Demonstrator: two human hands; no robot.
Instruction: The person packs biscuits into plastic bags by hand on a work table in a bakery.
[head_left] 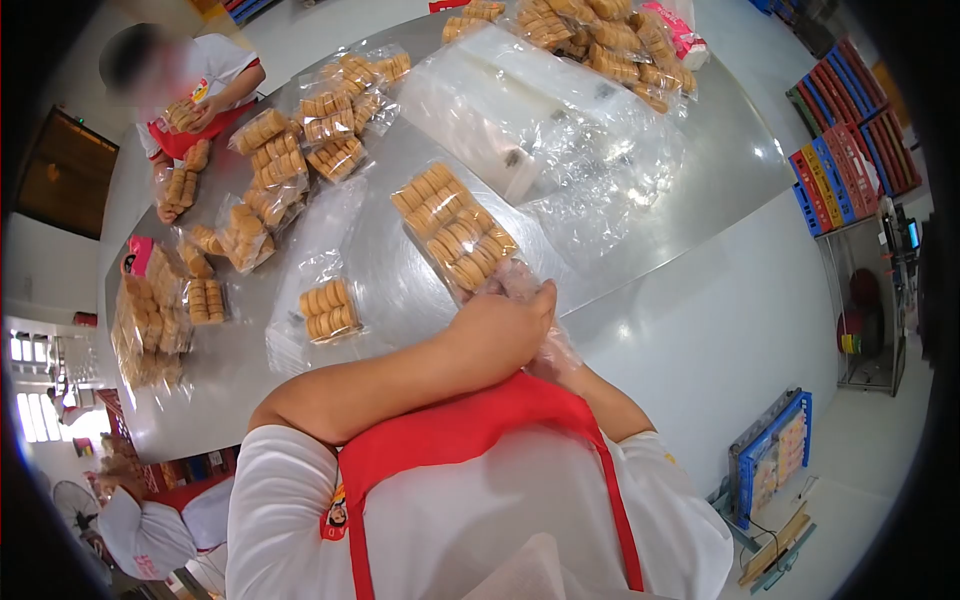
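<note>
A clear bag of round golden biscuits (455, 222), stacked in rows, slants over the metal table with its near end at my hands. My left hand (505, 325) reaches across my body, its fingers curled at that near end, partly hidden. Thin clear plastic covers my right hand (518, 280), which is closed on the end of the bag beneath and beyond my left. The plastic runs down toward my right wrist. Left of the bag, a smaller pack of biscuits (328, 310) lies on the table beside a sheet of clear plastic (312, 255).
Flat clear bags (500, 110) and crumpled plastic (605, 190) cover the table's far side. Filled packs (600, 45) are heaped behind them, with more packs (270, 165) at left. Across the table, a co-worker (205, 85) handles packs. Stacked crates (840, 170) stand at right.
</note>
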